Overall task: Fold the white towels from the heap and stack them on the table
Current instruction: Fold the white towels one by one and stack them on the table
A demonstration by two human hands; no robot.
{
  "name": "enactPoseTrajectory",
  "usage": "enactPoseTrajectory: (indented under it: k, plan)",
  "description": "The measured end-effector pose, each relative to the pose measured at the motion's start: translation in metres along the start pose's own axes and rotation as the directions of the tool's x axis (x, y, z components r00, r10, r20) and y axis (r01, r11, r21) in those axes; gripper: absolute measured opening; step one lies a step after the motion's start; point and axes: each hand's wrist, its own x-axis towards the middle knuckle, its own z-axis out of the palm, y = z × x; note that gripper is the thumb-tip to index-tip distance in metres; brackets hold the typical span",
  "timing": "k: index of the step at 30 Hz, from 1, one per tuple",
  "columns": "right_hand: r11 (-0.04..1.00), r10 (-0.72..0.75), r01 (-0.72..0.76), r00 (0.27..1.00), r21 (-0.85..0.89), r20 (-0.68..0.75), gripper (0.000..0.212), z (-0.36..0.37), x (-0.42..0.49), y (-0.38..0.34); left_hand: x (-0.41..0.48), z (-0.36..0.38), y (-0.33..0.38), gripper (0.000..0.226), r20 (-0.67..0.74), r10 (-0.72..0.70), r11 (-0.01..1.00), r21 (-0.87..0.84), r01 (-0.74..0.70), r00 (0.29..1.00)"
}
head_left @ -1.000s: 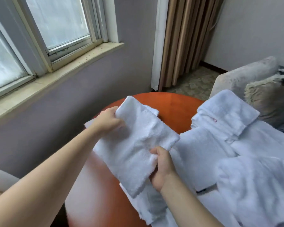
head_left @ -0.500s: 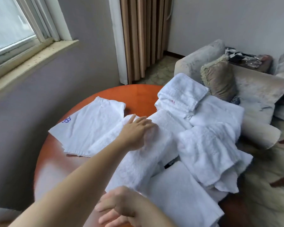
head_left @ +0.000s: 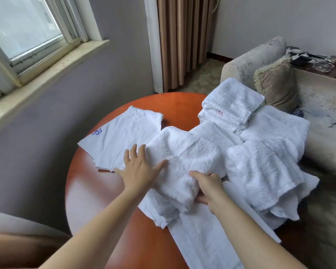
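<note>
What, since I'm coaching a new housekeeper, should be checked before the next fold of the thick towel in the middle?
1. The left hand lies flat against the thick towel, holding it down: ok.
2. The right hand grips its near edge: ok.
3. Edges lined up: not ok, the thick towel lies bunched and rounded.
4. The logo towel lies flat, ready as a stack base: ok.
5. Bare table shows beside the left hand: ok.
6. Layers caught underneath: cannot tell.

soft daylight from window (head_left: 25,26) | edges warped (wide-angle) | slight blur
</note>
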Motion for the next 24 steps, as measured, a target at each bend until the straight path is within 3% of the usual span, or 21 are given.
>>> enactPoseTrajectory:
  k: [3,6,8,10,12,14,15,17,21,24]
  plan:
    - [0.991,0.061,-0.069,0.996,0.118,0.071,0.041,0.000,0.000,-0.002,0.003,-0.002,-0.007,0.091,0.009,-0.018,0.975,-0.223,0.019,1.000]
    - [0.961,0.083,-0.105,0.992,0.256,0.092,0.039,0.010,-0.018,0.006,0.010,-0.009,-0.008,0.064,-0.049,0.077,0.954,-0.288,-0.088,0.996]
    - [0.945,0.179,-0.231,0.958,0.231,0.224,0.033,0.022,-0.034,0.017,0.013,-0.011,-0.012,0.050,-0.036,0.132,0.956,-0.261,-0.137,0.991]
    - [0.942,0.291,-0.331,0.885,0.051,0.364,0.029,0.028,-0.051,0.020,0.013,-0.009,-0.021,0.044,-0.003,0.160,0.970,-0.187,-0.158,0.987]
    - [0.918,0.359,-0.228,0.823,-0.323,0.440,0.036,0.020,-0.056,0.011,0.012,-0.010,-0.030,0.045,0.003,0.144,0.987,-0.065,-0.144,0.990]
    - [0.722,0.404,0.075,0.762,-0.688,0.506,0.040,0.006,-0.062,-0.007,0.014,-0.013,-0.033,0.055,0.032,0.153,0.988,-0.038,-0.152,0.988]
    - [0.594,0.406,0.231,0.741,-0.770,0.535,0.038,0.001,-0.066,-0.019,0.016,-0.015,-0.032,0.060,0.051,0.165,0.985,-0.060,-0.162,0.985]
    - [0.485,0.344,0.407,0.725,-0.774,0.596,0.035,0.002,-0.069,-0.049,0.019,-0.018,-0.028,0.060,0.044,0.192,0.980,-0.050,-0.190,0.980]
    - [0.583,-0.039,0.487,0.816,-0.650,0.577,0.027,0.041,-0.038,-0.105,0.036,-0.024,-0.021,0.045,-0.029,0.153,0.986,-0.065,-0.155,0.988]
    - [0.570,-0.107,0.485,0.844,-0.663,0.525,0.019,0.085,0.008,-0.126,0.062,-0.032,-0.023,0.027,-0.079,0.091,0.988,-0.119,-0.100,0.993]
